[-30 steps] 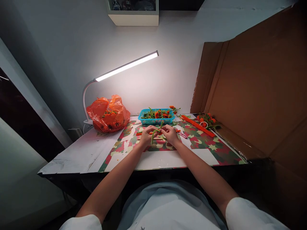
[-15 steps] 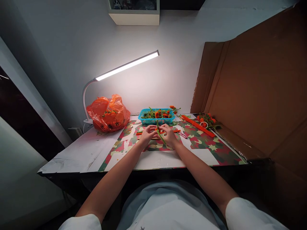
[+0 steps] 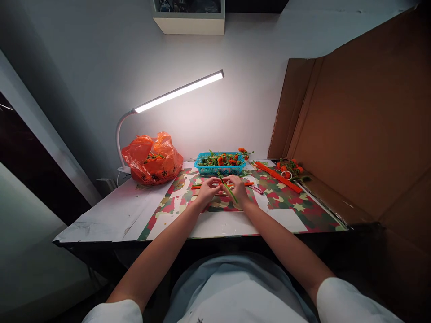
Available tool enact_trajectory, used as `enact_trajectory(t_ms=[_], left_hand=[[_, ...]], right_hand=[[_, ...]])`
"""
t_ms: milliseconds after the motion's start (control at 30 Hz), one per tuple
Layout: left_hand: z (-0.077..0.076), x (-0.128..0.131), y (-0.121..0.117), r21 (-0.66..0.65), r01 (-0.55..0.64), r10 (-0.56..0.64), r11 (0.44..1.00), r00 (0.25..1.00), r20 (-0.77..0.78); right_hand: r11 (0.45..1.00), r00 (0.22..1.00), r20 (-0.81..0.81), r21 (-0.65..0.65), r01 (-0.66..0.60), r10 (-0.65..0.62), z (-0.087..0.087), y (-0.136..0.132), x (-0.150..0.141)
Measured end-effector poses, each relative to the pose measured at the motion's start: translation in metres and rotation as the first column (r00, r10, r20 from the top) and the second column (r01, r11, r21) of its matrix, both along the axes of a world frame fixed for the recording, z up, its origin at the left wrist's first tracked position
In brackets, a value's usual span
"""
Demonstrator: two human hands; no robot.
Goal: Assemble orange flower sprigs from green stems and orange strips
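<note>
Both hands meet above the middle of the table, fingertips almost touching. My right hand (image 3: 238,190) is closed on a thin green strip (image 3: 230,194), which slants from between the hands down across the palm side. My left hand (image 3: 208,190) pinches at the same spot, where a bit of orange shows between the fingers; its shape is too small to make out. Beneath and behind the hands lie thin orange strips (image 3: 248,184). Just right of my right hand is a pink tool (image 3: 257,189), its kind unclear.
A blue basket (image 3: 220,170) of orange flowers with green stems stands behind the hands. To its left sits an orange plastic bag (image 3: 153,172) under a lamp (image 3: 180,92). An orange bundle (image 3: 279,177), more flowers (image 3: 292,167) and a white ring (image 3: 286,175) lie right, beside cardboard (image 3: 357,125).
The green strip has tilted, its upper end swinging left and its lower end moving slightly right. Both hands stay in nearly the same place, with small finger shifts.
</note>
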State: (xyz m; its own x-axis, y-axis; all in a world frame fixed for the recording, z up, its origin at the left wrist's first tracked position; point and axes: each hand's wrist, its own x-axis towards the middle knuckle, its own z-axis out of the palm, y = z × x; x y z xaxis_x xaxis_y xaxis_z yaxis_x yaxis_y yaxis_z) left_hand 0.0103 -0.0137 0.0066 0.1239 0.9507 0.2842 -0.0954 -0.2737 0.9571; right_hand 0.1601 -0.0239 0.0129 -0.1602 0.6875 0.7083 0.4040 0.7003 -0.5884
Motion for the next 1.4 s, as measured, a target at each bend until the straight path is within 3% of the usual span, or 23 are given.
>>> enact_trajectory(t_ms=[167, 400, 567, 933, 1400], left_hand=[[0.003, 0.0, -0.003, -0.03, 0.052, -0.051, 0.998, 0.999, 0.014], [0.005, -0.001, -0.002, -0.046, 0.056, -0.054, 0.997, 0.997, 0.046], [0.006, -0.001, -0.003, -0.037, 0.04, -0.039, 0.999, 0.999, 0.021], [0.003, -0.001, -0.001, -0.065, 0.078, -0.077, 0.995, 0.997, 0.023], [0.005, -0.002, -0.003, -0.127, 0.085, -0.088, 0.988, 0.996, -0.019]], right_hand=[[0.994, 0.997, -0.07, -0.094, -0.047, 0.04, -0.002, 0.006, -0.001], [0.944, 0.936, -0.345, -0.282, -0.168, 0.064, 0.001, 0.008, 0.0], [0.936, 0.905, -0.424, -0.305, -0.174, 0.03, 0.0, 0.013, 0.0], [0.942, 0.927, -0.374, -0.303, -0.147, 0.024, -0.007, 0.019, 0.0], [0.911, 0.92, -0.383, -0.345, -0.224, 0.082, -0.008, 0.018, 0.0]])
